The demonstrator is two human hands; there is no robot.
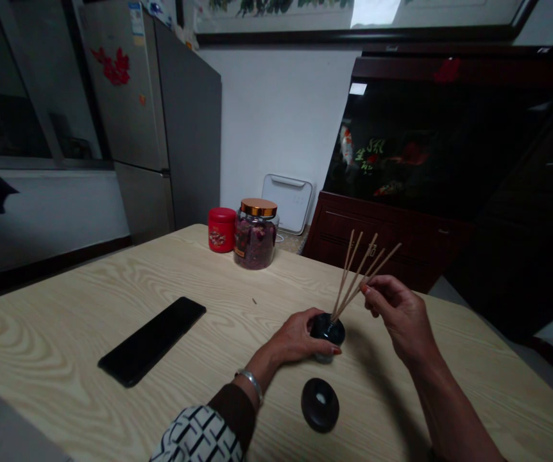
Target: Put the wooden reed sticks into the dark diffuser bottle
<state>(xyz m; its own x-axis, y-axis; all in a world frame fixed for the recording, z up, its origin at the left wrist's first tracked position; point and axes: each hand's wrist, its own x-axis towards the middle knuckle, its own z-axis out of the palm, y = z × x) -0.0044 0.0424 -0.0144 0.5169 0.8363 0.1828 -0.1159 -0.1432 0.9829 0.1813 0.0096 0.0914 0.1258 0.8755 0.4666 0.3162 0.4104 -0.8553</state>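
A small dark reed diffuser bottle (330,330) stands on the wood-grain table, and my left hand (297,338) is wrapped around its side. Several thin reed sticks (352,274) fan upward and to the right out of its mouth. Thumb and fingertips of my right hand (398,310) pinch one of the sticks, the one leaning farthest right. In front of the bottle lies a round dark lid (320,405) with a pale spot in its middle. How deep the sticks go inside the bottle is hidden.
A black phone-like slab (152,342) lies on the table (65,314) at left. Toward the back edge stand a red canister (221,230) and a glass jar (255,240) of dried petals. A tiny dark bit (254,301) lies mid-table. Beyond are a fridge (136,115) and a fish tank (401,141).
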